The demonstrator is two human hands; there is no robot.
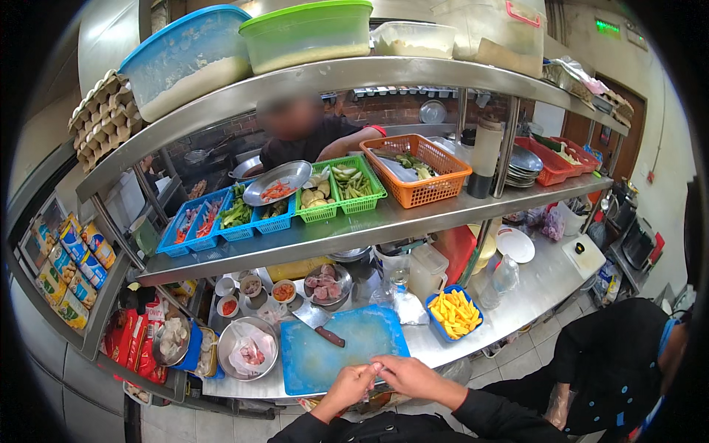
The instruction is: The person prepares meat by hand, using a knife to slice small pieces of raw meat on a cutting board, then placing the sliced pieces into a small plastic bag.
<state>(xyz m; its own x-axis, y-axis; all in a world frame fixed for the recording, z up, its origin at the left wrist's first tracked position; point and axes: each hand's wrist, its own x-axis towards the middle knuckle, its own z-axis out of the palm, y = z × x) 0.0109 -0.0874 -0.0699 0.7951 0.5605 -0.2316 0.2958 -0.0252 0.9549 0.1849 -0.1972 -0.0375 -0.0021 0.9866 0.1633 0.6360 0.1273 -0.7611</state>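
Note:
My left hand (350,385) and my right hand (409,377) meet fingertip to fingertip over the front edge of a blue cutting board (360,326). The fingers of both are bent inward; whether something small is pinched between them is too hidden to tell. Beyond them a cleaver (317,321) with a brown wooden handle lies partly on the board's far left corner. To the left stands a steel bowl (224,354) holding a plastic bag with pale pink raw meat (250,353). Right of the board sits a blue basket (436,326) of yellow-orange cut strips (455,313).
Round meat pieces (324,283) fill a steel bowl behind the cleaver. Small cups (283,291) stand nearby. Above, a steel shelf (332,235) carries vegetable baskets (363,191). A person (310,133) behind it holds a metal plate (277,185). Another person (604,365) stands at right.

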